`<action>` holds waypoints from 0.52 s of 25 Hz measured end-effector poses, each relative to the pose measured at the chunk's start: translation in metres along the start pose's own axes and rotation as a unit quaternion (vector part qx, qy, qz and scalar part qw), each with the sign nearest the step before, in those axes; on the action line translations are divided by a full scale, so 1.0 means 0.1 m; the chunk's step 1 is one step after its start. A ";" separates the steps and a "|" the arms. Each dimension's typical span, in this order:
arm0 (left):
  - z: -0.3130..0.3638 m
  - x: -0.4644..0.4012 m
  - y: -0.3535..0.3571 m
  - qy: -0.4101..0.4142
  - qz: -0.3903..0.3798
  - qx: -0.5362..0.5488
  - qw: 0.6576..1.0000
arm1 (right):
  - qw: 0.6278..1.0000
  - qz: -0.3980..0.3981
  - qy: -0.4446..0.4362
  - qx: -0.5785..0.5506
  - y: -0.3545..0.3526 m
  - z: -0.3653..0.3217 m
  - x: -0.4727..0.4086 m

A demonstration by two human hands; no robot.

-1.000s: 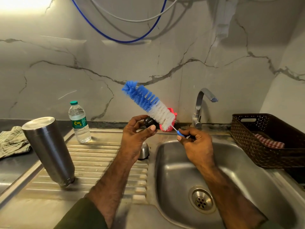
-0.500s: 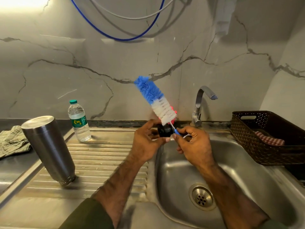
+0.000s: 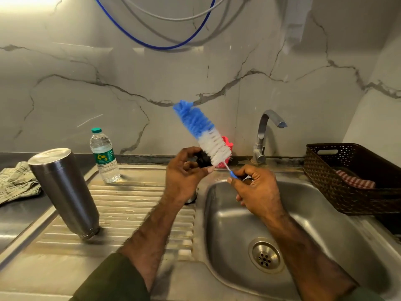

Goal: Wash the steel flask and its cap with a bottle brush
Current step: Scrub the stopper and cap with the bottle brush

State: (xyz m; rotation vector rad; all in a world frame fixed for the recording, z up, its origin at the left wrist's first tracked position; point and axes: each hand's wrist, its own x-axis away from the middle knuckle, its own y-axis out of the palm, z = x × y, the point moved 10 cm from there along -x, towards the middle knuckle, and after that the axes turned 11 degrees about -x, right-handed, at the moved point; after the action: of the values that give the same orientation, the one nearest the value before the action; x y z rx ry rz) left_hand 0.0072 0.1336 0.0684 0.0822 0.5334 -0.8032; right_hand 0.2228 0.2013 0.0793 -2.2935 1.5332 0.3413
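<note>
Up over the near edge of the sink (image 3: pixel 325 213), both hands meet around the cap (image 3: pixel 202 160) and the bottle brush (image 3: pixel 202 132). The left hand (image 3: pixel 184 177) curls its fingers (image 3: pixel 186 152) and thumb around the small black cap, pinching it so that only part of it shows between them. The right hand (image 3: pixel 257 192) is closed on the brush's thin blue handle, with thumb and forefinger pinched near where the wire stem leaves the grip. From those fingers the brush slants up and to the left, its white bristles pressed against the cap just beside the left fingertips, its blue bristles further up against the marble wall.

The steel flask (image 3: pixel 65 192) stands well to the left of the left fingers, mouth down on the ribbed draining surface (image 3: pixel 134 203), and looks tilted in this wide view. A plastic water bottle (image 3: pixel 104 156) with a green cap stands behind it, nearer the wall. A crumpled cloth (image 3: pixel 17 183) lies at the far left. Beyond the right fingers rises the tap (image 3: pixel 263 135), and a red object (image 3: pixel 227 143) shows partly behind the white bristles. Far right of the right hand sits a dark woven basket (image 3: pixel 325 177) holding a checked cloth (image 3: pixel 355 182).
</note>
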 end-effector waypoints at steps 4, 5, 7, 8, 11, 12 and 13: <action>-0.09 -0.10 -0.30 -0.025 0.072 0.025 0.997 | 0.998 -0.034 0.038 0.022 0.05 0.08 0.02; -0.13 -0.12 -0.41 -0.035 0.093 0.034 0.994 | 0.997 -0.048 0.053 0.030 0.08 0.11 0.03; -0.12 -0.12 -0.42 -0.034 0.088 0.041 0.995 | 0.996 -0.055 0.062 0.031 0.10 0.13 0.04; -0.09 -0.09 -0.34 -0.026 0.060 0.040 0.997 | 0.997 -0.045 0.057 0.023 0.09 0.12 0.03; -0.05 -0.01 -0.07 -0.006 -0.028 0.022 0.999 | 0.999 0.000 0.036 -0.003 -0.01 0.08 0.00; -0.05 -0.02 -0.07 -0.005 -0.037 0.023 0.999 | 0.999 0.004 0.036 -0.003 -0.04 0.08 -0.01; -0.06 -0.05 -0.13 -0.006 -0.031 0.027 0.999 | 0.999 0.001 0.039 0.000 -0.05 0.09 -0.02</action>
State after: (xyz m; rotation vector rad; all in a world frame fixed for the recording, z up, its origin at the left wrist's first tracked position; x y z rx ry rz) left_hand -0.0067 0.1293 0.0673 0.1108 0.5057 -0.8775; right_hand 0.2266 0.2082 0.0724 -2.3314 1.5723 0.2551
